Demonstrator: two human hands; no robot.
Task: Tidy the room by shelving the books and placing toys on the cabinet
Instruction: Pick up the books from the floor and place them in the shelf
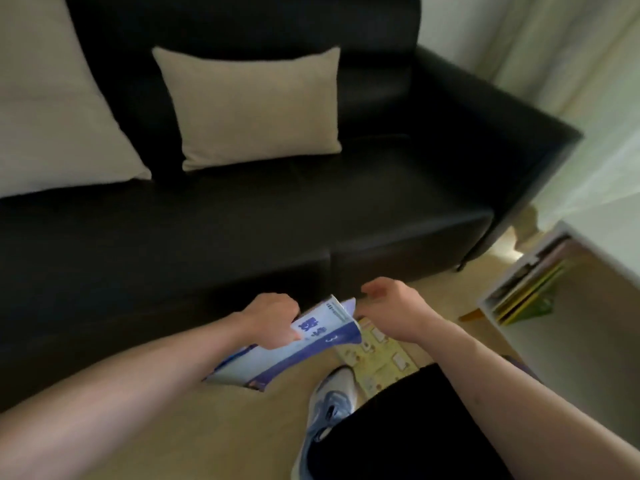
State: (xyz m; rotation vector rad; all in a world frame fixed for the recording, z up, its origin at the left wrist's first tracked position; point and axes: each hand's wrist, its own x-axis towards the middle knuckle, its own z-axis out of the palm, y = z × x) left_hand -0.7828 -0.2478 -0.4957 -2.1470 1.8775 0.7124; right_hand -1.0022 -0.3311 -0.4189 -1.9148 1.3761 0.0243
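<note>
My left hand (273,318) grips a blue and white book (311,344) by its upper edge, holding it tilted just above the floor in front of the sofa. Close to the book's right corner hovers my right hand (391,299), fingers curled and apart, holding nothing. On the floor beneath lies a yellow illustrated book (384,362), partly covered by the blue book and my leg. A white shelf unit (519,292) with several upright books stands at the right.
A black leather sofa (311,209) with two beige cushions (256,109) fills the upper view. My grey sneaker (329,410) and dark shorts are at the bottom centre. Pale curtains hang at the right. The floor is tan carpet (207,438).
</note>
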